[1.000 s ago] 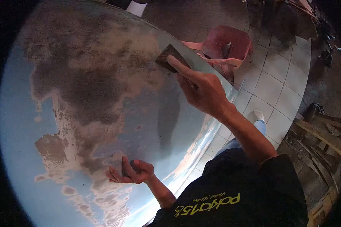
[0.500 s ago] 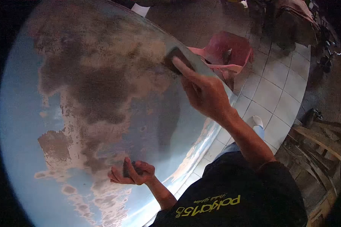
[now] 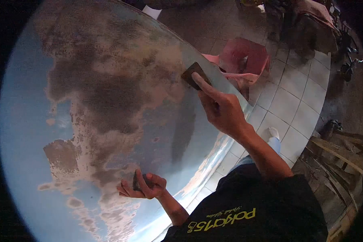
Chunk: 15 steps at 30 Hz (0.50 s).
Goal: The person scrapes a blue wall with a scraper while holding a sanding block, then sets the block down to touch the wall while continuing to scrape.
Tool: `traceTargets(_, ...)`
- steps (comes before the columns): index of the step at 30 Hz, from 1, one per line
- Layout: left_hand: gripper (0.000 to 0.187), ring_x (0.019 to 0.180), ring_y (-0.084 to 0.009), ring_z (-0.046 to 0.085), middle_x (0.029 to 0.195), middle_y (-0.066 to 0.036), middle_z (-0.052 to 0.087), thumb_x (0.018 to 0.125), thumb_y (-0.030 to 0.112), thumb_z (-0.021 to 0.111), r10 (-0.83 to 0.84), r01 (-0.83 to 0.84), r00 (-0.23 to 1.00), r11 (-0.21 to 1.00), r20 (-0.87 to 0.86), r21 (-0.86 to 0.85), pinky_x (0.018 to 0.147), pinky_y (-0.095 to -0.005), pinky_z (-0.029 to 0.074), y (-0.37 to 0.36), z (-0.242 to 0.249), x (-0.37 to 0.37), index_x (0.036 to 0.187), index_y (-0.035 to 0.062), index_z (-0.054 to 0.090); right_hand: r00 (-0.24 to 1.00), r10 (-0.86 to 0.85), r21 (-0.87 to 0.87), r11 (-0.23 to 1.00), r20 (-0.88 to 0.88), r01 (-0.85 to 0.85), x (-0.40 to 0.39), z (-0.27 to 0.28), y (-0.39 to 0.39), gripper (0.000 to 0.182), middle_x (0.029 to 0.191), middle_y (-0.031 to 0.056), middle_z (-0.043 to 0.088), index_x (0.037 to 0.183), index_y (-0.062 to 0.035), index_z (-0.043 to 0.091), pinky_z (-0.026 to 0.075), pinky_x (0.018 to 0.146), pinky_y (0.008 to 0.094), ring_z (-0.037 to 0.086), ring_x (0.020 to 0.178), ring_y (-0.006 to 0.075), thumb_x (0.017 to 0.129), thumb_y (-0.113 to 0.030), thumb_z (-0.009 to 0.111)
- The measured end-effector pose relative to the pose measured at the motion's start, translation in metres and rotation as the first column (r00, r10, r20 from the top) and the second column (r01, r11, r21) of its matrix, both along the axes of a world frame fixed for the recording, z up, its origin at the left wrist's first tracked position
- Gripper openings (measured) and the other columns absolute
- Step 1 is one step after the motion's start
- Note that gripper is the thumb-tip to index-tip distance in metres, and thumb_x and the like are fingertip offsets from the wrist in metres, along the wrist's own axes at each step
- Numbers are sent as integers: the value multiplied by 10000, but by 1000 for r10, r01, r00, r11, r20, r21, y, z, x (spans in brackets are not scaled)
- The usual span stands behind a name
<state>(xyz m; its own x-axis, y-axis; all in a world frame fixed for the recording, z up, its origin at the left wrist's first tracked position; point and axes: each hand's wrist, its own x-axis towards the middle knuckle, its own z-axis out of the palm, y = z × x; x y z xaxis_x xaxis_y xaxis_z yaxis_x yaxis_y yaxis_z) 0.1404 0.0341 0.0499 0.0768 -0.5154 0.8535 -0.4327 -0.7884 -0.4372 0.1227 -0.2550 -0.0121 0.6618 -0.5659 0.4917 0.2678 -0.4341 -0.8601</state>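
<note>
A large curved panel [image 3: 157, 133], light blue with brown and grey blotches, fills the left and middle of the view. My right hand [image 3: 224, 107] grips a dark flat rectangular pad [image 3: 191, 76], one finger stretched along its top. The pad lies against the panel near its upper right edge. Lower down, my left hand [image 3: 143, 185] is turned palm up, fingers curled round a dark lump [image 3: 140, 182] partly hidden by them. That hand is over the lower part of the panel; whether it touches the surface cannot be told.
Beyond the panel's edge is a pink plastic chair [image 3: 246, 56] on a floor of pale tiles [image 3: 286, 101]. A foot in a light sock [image 3: 272, 132] shows beside the panel. Wooden pieces [image 3: 339, 151] lie at the right, with dark clutter above them.
My right hand and the pad have moved slightly down and to the right. My left hand has barely shifted, still round the dark lump. The whole view has shifted slightly.
</note>
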Motion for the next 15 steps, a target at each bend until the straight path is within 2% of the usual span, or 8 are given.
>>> traceTargets(4, 285, 1358, -391, 302, 1340, -196, 459, 925, 282, 513, -3, 2, 1000, 1000, 7, 15, 1112, -606, 107, 3, 0, -1, 1022, 86, 696, 998, -19, 12, 1000, 56, 19, 5, 8, -10, 504, 641, 152, 626, 1407, -195, 429, 473, 444, 356, 608, 482, 235, 925, -182, 575)
traceTargets(6, 285, 1353, -394, 312, 1342, -196, 461, 925, 284, 514, 11, -11, 1000, 1000, -1, -10, 1115, -602, 93, 4, -2, 0, 1021, 87, 696, 999, -6, 7, 1000, 52, 6, 4, 12, -10, 503, 677, 143, 644, 1420, -188, 419, 500, 485, 308, 613, 540, 138, 940, -128, 559)
traceTargets(7, 285, 1353, -394, 312, 1342, -196, 461, 925, 284, 514, 4, -4, 1000, 1000, 8, -17, 1115, -602, 93, 3, -1, 2, 1021, 87, 696, 998, -13, 0, 1000, 61, 13, 2, 9, -6, 503, 677, 143, 644, 1420, -188, 419, 500, 485, 308, 613, 540, 138, 940, -128, 559)
traceTargets(9, 277, 1350, -392, 318, 1335, -194, 468, 924, 274, 513, -9, 9, 1000, 1000, 21, 2, 1114, -602, 92, 2, 0, 2, 1030, 91, 692, 999, 37, 7, 999, 25, -38, -6, -2, 11, 522, 674, 144, 645, 1417, -200, 410, 479, 456, 366, 618, 500, 228, 923, -181, 575)
traceTargets(12, 283, 1345, -388, 325, 1329, -192, 473, 929, 288, 512, -9, 9, 1000, 1000, 19, -4, 1113, -604, 95, 4, -1, 2, 1029, 94, 693, 999, 19, -34, 999, -36, -20, -4, 10, 6, 536, 660, 139, 635, 1427, -201, 392, 474, 457, 369, 613, 498, 231, 923, -179, 574)
traceTargets(15, 284, 1342, -389, 327, 1323, -194, 476, 925, 288, 518, 16, -16, 1000, 1000, -18, -3, 1110, -608, 100, 4, -1, -1, 1020, 90, 699, 998, 54, 19, 998, -29, -54, -6, 9, 6, 556, 639, 127, 618, 1436, -204, 376, 467, 453, 366, 596, 482, 229, 918, -177, 577)
